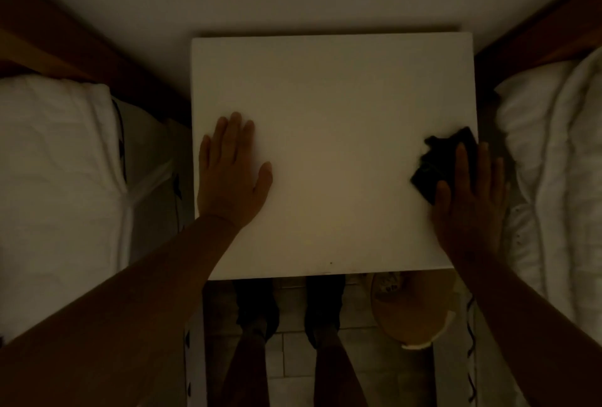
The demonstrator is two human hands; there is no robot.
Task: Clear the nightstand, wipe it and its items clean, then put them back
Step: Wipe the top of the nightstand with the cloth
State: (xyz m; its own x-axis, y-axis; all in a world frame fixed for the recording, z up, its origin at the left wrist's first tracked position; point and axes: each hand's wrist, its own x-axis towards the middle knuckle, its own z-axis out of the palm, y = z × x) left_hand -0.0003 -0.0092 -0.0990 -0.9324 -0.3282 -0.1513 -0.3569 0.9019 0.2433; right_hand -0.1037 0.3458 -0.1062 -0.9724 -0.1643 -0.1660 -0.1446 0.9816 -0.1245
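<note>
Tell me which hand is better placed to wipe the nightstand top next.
Right. The right hand presses the dark cloth at the right edge of the nightstand; the left hand lies flat, bare.

No text, label, brand or number can be read anywhere in this dim view. The pale object (387, 286) on the floor (293, 357), just under the near edge of the table (325, 97), carries some small dark marks, but they are too blurred to tell whether they are letters. The dark shapes on the bed sheet (150, 152) at the left are also not readable.
</note>
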